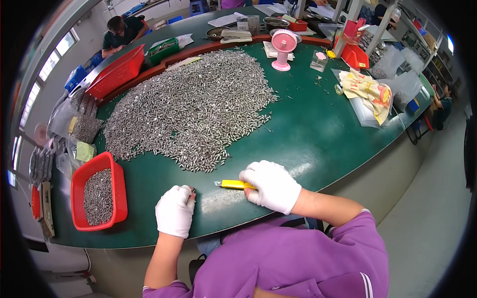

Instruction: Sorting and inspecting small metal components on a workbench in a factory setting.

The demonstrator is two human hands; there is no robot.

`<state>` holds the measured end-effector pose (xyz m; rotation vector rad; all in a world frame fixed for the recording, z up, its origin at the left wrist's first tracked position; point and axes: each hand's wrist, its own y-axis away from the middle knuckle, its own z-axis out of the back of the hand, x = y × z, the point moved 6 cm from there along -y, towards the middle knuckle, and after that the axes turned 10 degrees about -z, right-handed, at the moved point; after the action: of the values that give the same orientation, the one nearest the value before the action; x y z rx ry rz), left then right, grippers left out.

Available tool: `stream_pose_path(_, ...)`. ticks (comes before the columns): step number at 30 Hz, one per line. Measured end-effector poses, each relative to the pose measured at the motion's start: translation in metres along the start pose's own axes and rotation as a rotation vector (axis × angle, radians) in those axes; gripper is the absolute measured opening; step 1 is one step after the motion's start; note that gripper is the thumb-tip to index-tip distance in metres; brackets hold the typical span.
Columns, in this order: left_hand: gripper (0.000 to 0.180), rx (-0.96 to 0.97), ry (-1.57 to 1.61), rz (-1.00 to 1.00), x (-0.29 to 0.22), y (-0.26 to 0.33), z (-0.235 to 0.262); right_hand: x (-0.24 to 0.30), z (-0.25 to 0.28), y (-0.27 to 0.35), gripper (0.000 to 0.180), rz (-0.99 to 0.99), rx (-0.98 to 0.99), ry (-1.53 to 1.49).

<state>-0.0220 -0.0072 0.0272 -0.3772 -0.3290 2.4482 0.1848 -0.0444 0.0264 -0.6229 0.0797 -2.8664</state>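
Observation:
My right hand (273,186), in a white glove with bare fingertips, grips a yellow utility knife (235,184). The knife's metal tip points left, toward my other hand. My left hand (175,210), gloved the same way, rests at the near edge of the green table (308,134) with its fingers pinched together. A tiny bit of something shows at those fingertips, too small to name. Beyond both hands spreads a wide heap of small silvery metal pins (194,104). To the left of my left hand stands a red plastic basket (119,191) partly filled with similar pieces.
A pink fan (283,48) stands behind the heap, and a yellow printed cloth (366,93) lies at the right. Another red basket (117,72) and a green basket (164,50) sit at the far left. A person (120,35) works across the table.

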Motion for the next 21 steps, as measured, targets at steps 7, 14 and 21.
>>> stream_pose_path(7, 0.008, 0.024, -0.012, -0.007, 0.004, 0.003, -0.004, -0.006, 0.003, -0.006, 0.039, -0.138, 0.104, -0.429)
stream_pose_path(14, 0.007, 0.026, 0.112, 0.091, 0.011, 0.0, -0.002, 0.013, -0.004, -0.008, 0.057, -0.072, 0.137, -0.271)
stream_pose_path(21, 0.006, 0.054, 0.178, 0.12, 0.016, 0.0, -0.007, 0.028, -0.017, -0.019, 0.047, 0.046, 0.07, -0.043)
